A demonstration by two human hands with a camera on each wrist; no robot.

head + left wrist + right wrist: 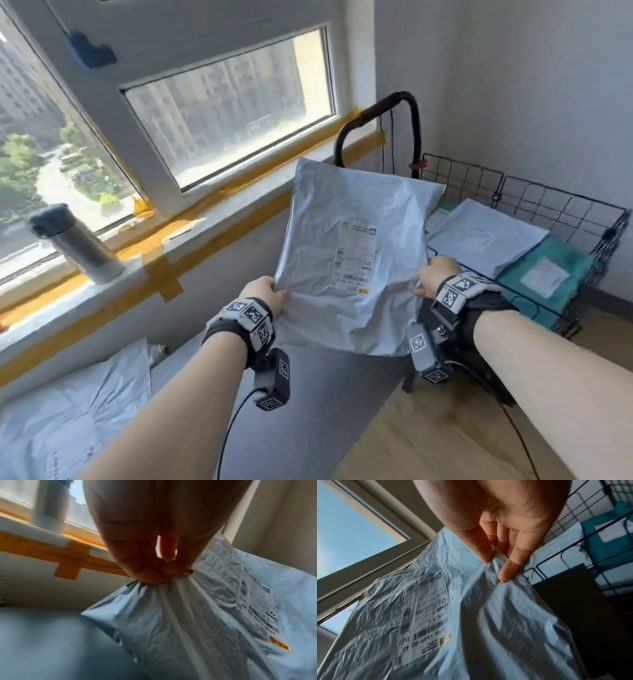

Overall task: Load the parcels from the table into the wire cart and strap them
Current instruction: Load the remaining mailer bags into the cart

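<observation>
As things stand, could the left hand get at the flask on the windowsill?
Probably not: the left hand grips the grey parcel it shares with the right hand. The flask stands unobstructed on the windowsill.

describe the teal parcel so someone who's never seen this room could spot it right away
Find the black wire cart in the room's right corner, beside the window wall. Inside it lie flat parcels; the teal plastic mailer bag sits at the near right end, partly under a pale grey mailer bag. It is the only fully visible teal one there, with a white label on top.
</observation>
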